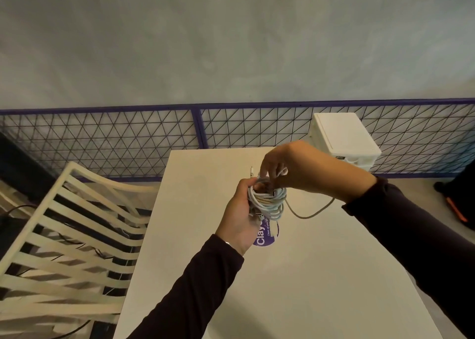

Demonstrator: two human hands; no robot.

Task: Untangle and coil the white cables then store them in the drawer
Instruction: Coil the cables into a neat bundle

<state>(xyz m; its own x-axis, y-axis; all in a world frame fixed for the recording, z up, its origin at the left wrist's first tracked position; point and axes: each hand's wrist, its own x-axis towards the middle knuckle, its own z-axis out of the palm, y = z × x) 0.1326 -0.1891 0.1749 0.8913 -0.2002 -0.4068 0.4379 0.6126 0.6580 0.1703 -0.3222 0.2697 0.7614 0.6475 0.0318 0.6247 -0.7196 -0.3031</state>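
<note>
Nearest you, your two dark-sleeved arms reached out over the plain white rectangular table (295, 274). Your left hand (240, 216) was closed around the bundle of coiled white cables (267, 200), which it held up above the table top, with the loops stacked against your palm. Your right hand (290, 167) came in from above, its fingertips (267, 178) pinched shut on the top of that same coil. A loose tail of white cable (309, 211) sagged from the bundle in a curve towards your right wrist, and a small plug end (251, 171) stuck up just behind your left thumb. Under the bundle, a round purple sticker with white lettering (266, 237) lay on the table. To your left stood a cream slatted chair (66, 238). Further off, at the table's far right corner, sat the white plastic drawer box (344, 139), against the purple-framed wire mesh fence (128, 138), with a grey wall (231, 43) beyond
</note>
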